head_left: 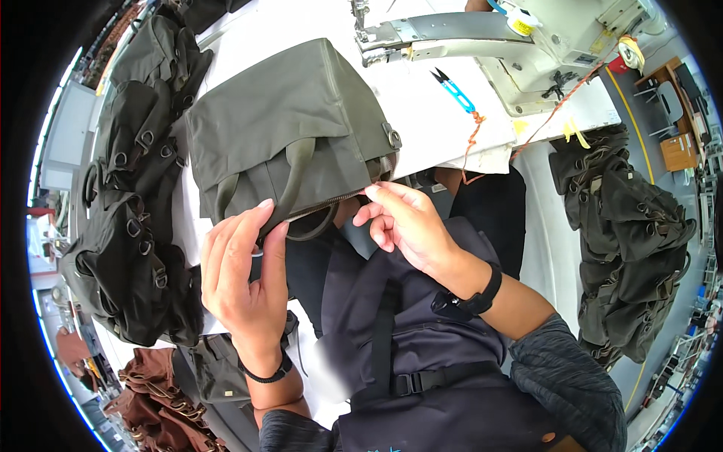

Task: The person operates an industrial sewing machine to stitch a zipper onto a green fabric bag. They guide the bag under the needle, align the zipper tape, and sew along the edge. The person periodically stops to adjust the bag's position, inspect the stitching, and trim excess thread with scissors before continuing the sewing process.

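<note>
An olive-green fabric bag (267, 120) lies on the white table, its zipped opening along the edge nearest me, with two handles hanging over it. My left hand (241, 279) pinches that edge at the lower left, beside the base of a handle, thumb and fingertips on the bag. My right hand (403, 222) grips the zipped edge at the lower right between thumb and forefinger, its other fingers curled below. A metal ring sits on the bag's right side. Blue thread snips (459, 94) with an orange cord lie to the right of the bag.
A sewing machine (572, 30) stands at the top right. Piles of olive bags line the left (132, 256) and the right (617, 248). Brown bags (151, 392) lie at the lower left. The white table's front edge (489, 166) runs beside the machine; someone's hand shows behind the machine.
</note>
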`<state>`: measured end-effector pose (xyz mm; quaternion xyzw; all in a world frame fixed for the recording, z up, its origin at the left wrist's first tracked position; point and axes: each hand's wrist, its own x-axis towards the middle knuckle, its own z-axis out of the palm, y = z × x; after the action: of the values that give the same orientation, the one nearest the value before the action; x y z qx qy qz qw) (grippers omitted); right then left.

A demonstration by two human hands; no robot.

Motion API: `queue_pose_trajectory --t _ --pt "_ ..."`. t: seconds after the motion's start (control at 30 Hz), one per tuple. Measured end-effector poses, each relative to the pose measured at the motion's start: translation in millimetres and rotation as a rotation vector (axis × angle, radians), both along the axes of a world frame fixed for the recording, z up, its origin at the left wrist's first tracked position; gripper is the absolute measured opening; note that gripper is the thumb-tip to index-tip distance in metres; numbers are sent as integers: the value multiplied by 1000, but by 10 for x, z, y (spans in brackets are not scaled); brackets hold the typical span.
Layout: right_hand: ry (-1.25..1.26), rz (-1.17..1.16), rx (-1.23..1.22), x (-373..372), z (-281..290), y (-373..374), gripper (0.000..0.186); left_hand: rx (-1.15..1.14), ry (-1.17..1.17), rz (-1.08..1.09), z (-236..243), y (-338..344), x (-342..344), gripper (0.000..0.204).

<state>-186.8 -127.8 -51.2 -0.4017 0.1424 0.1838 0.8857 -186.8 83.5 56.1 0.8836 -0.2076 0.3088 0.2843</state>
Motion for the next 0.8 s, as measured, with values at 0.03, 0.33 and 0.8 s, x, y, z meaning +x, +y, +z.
queue_pose_trajectory --t 0.03,0.33,0.8 --pt "-11 3 28 1 41 21 28 0 20 8 16 -1 -7 32" --pt "-18 -42 188 143 70 82 35 106 32 0 -357 -66 -398 29" --pt "-144 -78 -18 324 518 99 34 -1497 937 -152 -755 -902 271 52"
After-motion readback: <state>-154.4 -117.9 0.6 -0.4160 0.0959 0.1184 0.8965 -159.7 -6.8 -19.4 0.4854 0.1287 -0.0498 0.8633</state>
